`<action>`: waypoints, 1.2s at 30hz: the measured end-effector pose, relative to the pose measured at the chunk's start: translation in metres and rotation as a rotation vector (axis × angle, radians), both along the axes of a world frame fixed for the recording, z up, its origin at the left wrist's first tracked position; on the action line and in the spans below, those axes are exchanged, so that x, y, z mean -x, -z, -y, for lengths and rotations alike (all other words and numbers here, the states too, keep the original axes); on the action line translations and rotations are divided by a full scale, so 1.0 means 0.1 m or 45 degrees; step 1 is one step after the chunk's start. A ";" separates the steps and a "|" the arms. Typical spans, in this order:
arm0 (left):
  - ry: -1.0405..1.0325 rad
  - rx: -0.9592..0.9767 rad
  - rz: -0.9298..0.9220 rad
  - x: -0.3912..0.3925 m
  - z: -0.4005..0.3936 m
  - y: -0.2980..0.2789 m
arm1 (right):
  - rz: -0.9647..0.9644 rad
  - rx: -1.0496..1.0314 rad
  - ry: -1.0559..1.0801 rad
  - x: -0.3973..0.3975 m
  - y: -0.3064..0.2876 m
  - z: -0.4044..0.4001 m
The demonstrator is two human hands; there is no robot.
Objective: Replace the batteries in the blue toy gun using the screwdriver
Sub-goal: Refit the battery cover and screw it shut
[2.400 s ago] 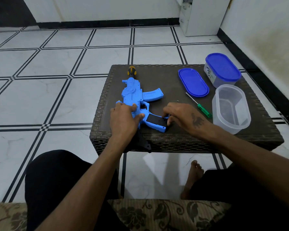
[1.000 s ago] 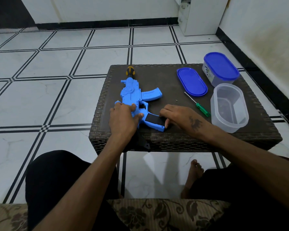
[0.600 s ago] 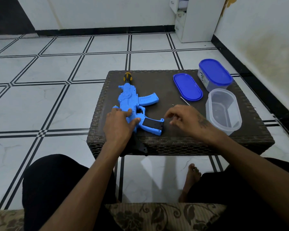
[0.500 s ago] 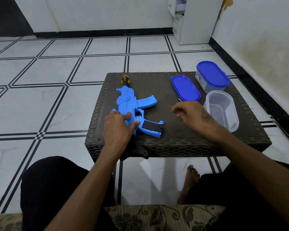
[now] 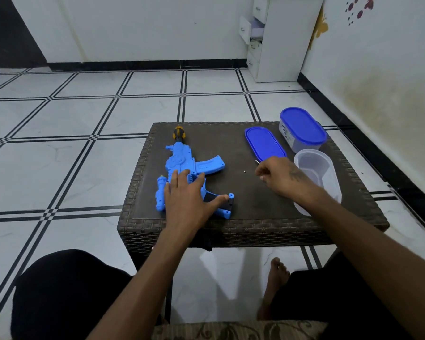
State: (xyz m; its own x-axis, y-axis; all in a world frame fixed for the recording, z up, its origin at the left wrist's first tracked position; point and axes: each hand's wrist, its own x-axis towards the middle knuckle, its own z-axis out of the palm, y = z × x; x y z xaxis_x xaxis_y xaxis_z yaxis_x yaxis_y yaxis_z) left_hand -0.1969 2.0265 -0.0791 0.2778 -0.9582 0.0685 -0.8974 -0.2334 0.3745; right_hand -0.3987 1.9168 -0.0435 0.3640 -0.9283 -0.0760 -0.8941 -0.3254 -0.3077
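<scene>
Left hand (image 5: 187, 195) lies spread on the blue toy gun (image 5: 182, 165). Right hand (image 5: 280, 177) curls over the screwdriver (image 5: 257, 161), grip unclear; the next step is likely driving the cover screw.

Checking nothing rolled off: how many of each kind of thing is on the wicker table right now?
Toy gun: 1
Screwdriver, mostly under the right hand: 1
Lidded container: 1
Open clear container: 1
Loose blue lid: 1
Small screw: 1
Total: 6
</scene>
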 end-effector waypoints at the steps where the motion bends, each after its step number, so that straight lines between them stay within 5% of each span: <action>1: 0.013 -0.046 0.001 0.00 0.02 -0.01 | -0.013 0.003 0.013 -0.01 0.01 0.02; 28: -0.004 -0.294 -0.123 0.00 0.20 -0.12 | -0.016 0.021 -0.026 -0.36 0.33 0.41; 36: -0.002 -0.295 -0.101 0.01 0.20 -0.12 | 0.505 -0.151 -0.077 -0.22 0.12 -0.14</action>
State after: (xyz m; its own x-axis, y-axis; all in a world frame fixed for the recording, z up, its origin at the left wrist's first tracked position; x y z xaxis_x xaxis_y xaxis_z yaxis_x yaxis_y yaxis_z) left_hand -0.1979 2.0068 -0.0672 0.2748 -0.9454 -0.1753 -0.8670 -0.3225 0.3798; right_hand -0.3772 1.9312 -0.0552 0.4404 -0.8975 -0.0242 -0.6789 -0.3153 -0.6630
